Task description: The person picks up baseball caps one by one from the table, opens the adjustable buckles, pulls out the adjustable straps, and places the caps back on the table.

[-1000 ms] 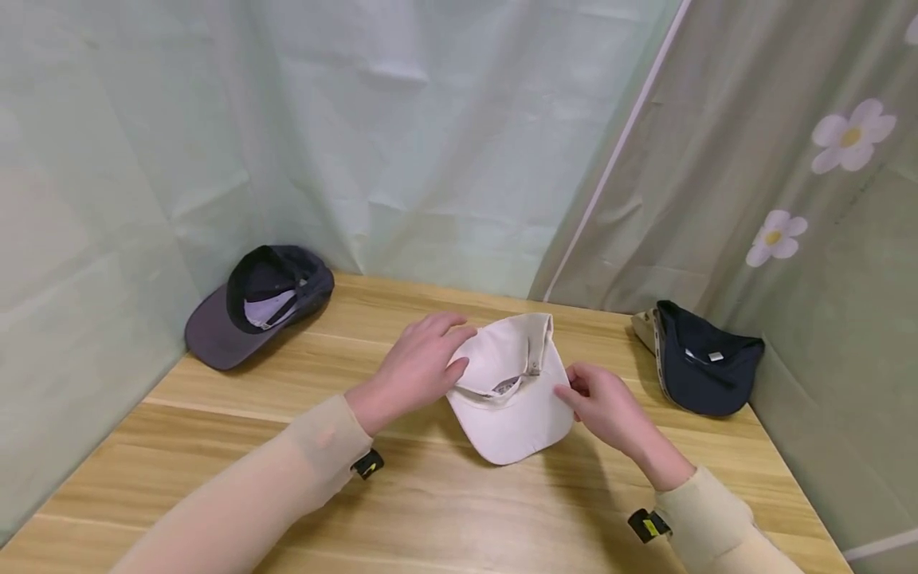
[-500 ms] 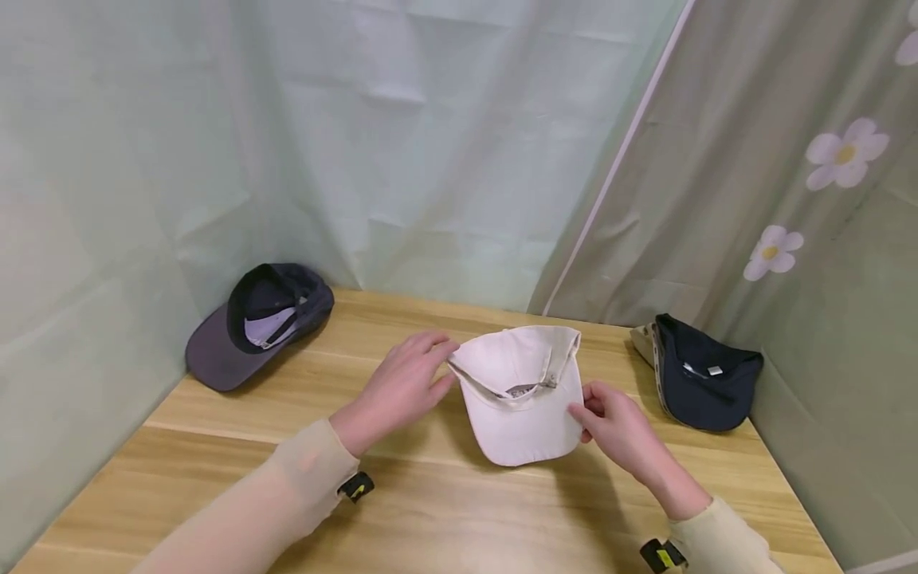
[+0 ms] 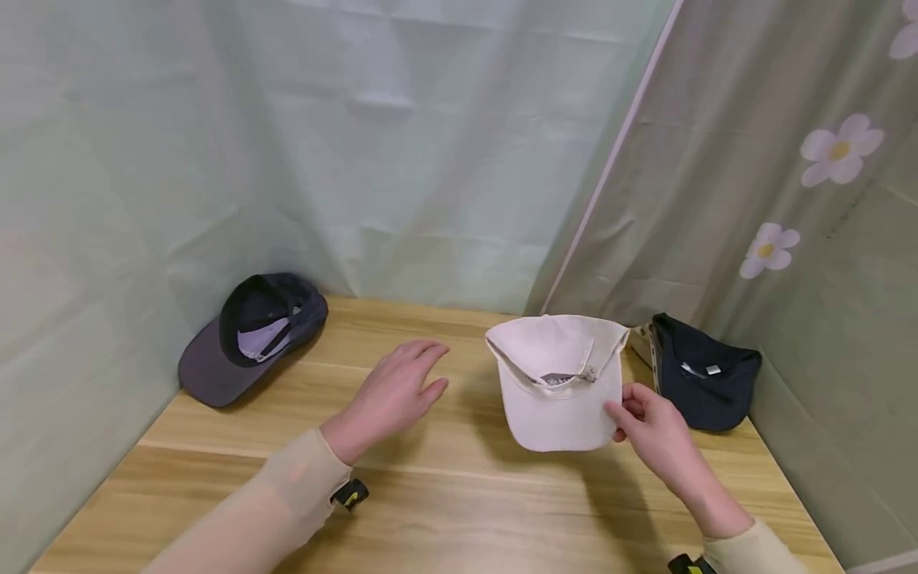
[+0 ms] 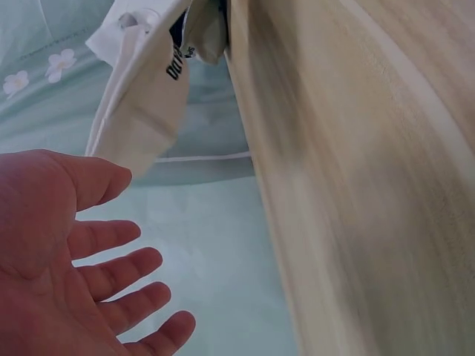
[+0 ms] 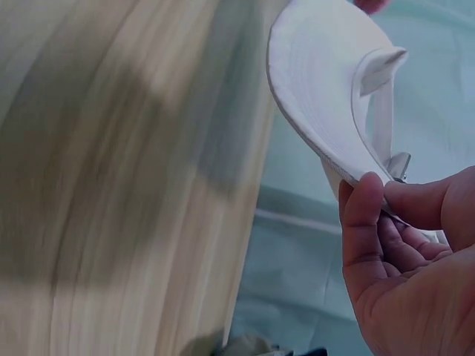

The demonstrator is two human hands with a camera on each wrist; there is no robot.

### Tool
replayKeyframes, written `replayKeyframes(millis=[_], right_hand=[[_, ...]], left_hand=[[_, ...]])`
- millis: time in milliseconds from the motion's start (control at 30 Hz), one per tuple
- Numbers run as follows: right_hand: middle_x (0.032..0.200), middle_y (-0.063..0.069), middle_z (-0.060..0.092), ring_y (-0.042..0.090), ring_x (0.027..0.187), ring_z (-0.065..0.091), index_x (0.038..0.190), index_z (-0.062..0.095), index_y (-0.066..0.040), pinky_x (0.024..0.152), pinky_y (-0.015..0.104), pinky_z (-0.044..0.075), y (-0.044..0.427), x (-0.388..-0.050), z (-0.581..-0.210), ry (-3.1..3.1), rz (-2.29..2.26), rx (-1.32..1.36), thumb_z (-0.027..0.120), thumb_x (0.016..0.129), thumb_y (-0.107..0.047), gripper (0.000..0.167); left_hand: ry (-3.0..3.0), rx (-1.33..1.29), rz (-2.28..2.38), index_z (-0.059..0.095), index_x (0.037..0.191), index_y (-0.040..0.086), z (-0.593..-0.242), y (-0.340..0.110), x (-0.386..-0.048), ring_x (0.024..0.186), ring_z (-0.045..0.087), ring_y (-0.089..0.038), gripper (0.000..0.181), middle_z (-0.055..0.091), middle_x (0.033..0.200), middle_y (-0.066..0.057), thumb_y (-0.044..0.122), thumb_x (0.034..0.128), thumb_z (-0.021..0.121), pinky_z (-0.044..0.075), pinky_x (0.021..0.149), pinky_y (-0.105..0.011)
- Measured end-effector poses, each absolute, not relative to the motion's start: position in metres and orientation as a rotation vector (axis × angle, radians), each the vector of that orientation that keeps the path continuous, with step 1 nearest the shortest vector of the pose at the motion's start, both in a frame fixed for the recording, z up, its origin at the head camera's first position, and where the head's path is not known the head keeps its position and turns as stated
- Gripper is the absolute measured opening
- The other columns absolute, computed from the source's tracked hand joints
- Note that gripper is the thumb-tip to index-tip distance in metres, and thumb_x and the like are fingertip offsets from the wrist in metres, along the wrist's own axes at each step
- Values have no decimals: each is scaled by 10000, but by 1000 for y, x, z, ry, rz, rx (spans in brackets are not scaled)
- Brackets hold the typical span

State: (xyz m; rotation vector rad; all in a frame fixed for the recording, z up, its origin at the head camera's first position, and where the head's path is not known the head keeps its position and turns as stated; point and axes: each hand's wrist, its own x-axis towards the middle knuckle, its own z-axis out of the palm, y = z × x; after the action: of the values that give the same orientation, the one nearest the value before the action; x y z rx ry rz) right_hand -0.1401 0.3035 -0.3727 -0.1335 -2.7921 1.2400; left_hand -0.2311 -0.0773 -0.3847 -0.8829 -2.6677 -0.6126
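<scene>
A white cap [image 3: 562, 414] is held above the wooden table, its inside and strap facing the camera. My right hand [image 3: 660, 438] pinches the right edge of its brim; in the right wrist view, thumb and fingers of the right hand [image 5: 415, 252] grip the rim of the white cap [image 5: 319, 81]. To the left of the cap, my left hand [image 3: 387, 395] hovers with fingers extended, touching nothing. The left wrist view shows the left hand [image 4: 82, 252] with its fingers spread, apart from the white cap [image 4: 145, 111].
A dark cap with a purple-grey brim [image 3: 215, 371] lies at the table's back left. At the back right, a navy cap [image 3: 706, 391] rests against a beige one [image 3: 643, 344], just behind my right hand. Curtains [image 3: 445, 159] surround the wooden table [image 3: 445, 502].
The left hand has let go of the white cap and drawn back to the left. My right hand has carried the cap to the right, and its brim now hangs straighter.
</scene>
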Motion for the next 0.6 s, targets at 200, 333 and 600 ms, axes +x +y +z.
replayKeyframes(millis=[200, 333, 600], right_hand=[[977, 73, 783, 194, 796, 716, 1231, 650, 21, 719, 298, 552, 321, -138, -366, -2752, 1226, -187, 677, 1124, -199, 247], [959, 84, 779, 158, 771, 701, 1253, 641, 49, 691, 278, 544, 337, -136, -361, -2711, 1203, -223, 666, 1128, -187, 268], [971, 81, 771, 103, 739, 684, 1302, 585, 104, 684, 232, 577, 372, -132, -354, -2651, 1230, -317, 620, 1149, -199, 342]], left_hand=[[-2703, -863, -603, 631, 1498, 21, -382, -82, -231, 1411, 580, -405, 521, 641, 1491, -183, 249, 1053, 777, 486, 1115, -613], [-2712, -859, -599, 626, 1506, 25, -381, -83, -232, 1413, 579, -406, 531, 636, 1500, -182, 265, 1057, 776, 491, 1108, -617], [-2712, -858, -579, 601, 1535, 13, -379, -82, -234, 1443, 553, -422, 572, 604, 1544, -200, 295, 1066, 767, 461, 1141, -630]])
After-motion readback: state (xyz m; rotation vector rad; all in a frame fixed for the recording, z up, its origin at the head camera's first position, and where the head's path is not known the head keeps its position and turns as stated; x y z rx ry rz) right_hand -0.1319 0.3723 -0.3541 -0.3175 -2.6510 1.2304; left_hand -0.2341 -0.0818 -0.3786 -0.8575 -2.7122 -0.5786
